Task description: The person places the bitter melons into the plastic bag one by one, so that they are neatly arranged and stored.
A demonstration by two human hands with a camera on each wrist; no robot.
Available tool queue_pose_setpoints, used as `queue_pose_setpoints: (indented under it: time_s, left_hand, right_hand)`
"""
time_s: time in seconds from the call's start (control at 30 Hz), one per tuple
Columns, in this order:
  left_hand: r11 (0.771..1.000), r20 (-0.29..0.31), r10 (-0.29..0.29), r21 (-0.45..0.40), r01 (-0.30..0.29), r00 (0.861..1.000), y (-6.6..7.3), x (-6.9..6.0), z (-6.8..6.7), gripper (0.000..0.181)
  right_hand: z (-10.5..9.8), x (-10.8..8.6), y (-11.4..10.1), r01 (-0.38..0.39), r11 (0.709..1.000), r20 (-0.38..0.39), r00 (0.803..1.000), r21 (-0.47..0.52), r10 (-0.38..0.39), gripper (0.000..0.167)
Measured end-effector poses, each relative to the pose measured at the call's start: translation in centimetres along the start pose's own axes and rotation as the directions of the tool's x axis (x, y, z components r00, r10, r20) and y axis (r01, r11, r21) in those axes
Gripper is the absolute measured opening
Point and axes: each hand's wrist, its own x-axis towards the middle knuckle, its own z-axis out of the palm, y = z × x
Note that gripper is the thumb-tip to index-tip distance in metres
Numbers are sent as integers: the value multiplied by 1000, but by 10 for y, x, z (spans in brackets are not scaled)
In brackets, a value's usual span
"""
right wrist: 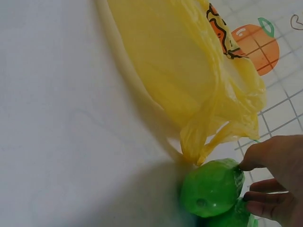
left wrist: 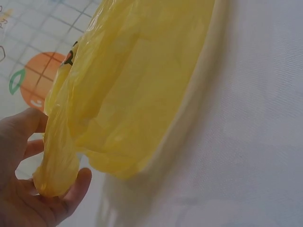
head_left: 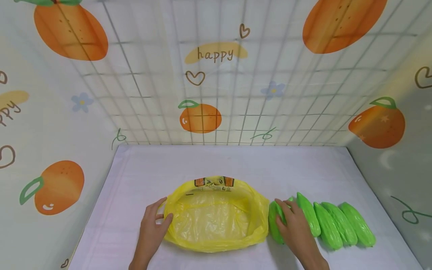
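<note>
The left hand is gripping the yellow bag, ideally bracing it open, while the right hand is touching a green bundle, firmness of grip unclear

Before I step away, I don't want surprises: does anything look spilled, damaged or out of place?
Nothing stands out: the yellow bag lies open, the green bundles lie side by side, and no spill or tear shows.

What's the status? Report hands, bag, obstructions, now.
Left hand holding yellow bag. Right hand touching leftmost green packet. Bag mouth open. No obstruction visible.
</note>
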Motion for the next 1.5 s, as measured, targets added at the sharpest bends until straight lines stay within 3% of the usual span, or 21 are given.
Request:
queue_pose_setpoints:
  time_s: [0.13, 0.37, 0.83, 1.03, 1.5]
  left_hand:
    - [999, 9, -11, -41, 11, 1000, 0, 1, 0, 51]
    - [996, 19, -41, -79, 42, 999, 1, 0, -2, 47]
    - [993, 27, -64, -93, 66, 998, 3, 1, -1, 46]
    - [994, 24, -57, -89, 58, 998, 3, 1, 0, 45]
    - [992, 25, -74, -102, 76, 997, 1, 3, 1, 44]
  right_hand:
    - [1, 0, 2, -18, 1000, 21, 1000, 14, 18, 46]
    - [1, -1, 0, -86, 996, 142, 987, 31, 81, 50]
    - [8, 2, -5, -117, 990, 270, 954, -74, 133, 51]
    - [8, 3, -6, -117, 989, 278, 951, -90, 138, 50]
    - [6, -1, -5, -78, 995, 234, 968, -56, 89, 46]
